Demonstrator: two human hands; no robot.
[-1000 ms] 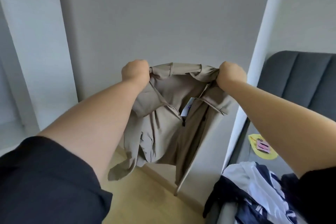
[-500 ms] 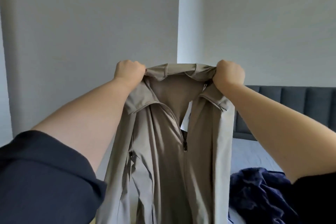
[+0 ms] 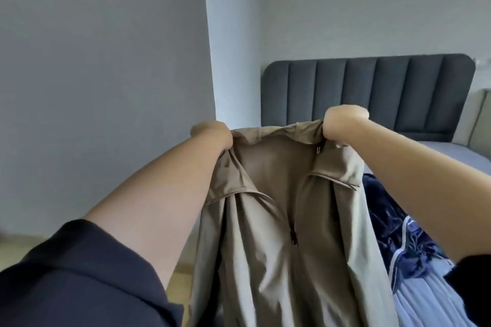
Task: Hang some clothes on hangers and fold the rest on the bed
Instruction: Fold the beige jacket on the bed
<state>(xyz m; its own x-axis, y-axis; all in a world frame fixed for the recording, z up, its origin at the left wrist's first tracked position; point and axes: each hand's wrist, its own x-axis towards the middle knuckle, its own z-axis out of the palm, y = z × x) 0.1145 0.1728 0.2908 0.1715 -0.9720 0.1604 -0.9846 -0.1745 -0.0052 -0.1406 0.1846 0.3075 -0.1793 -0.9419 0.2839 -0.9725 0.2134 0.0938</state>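
Note:
A beige zip-neck jacket hangs in front of me, held up by its collar. My left hand grips the collar's left end and my right hand grips its right end, both fists closed round the fabric. The zip is open at the neck and the body of the jacket drapes down out of view. Behind it lies the bed with a grey sheet. A navy garment with white trim lies crumpled on the bed to the right of the jacket.
A dark grey padded headboard stands against the white wall at the back. A grey wall panel fills the left side. A strip of wooden floor shows beside the bed. A pale blue pleated cloth lies at lower right.
My view has turned right from the grey wall toward the bed, so the headboard now shows in full. Both hands kept their grip on the collar, and the jacket has moved over the bed's edge.

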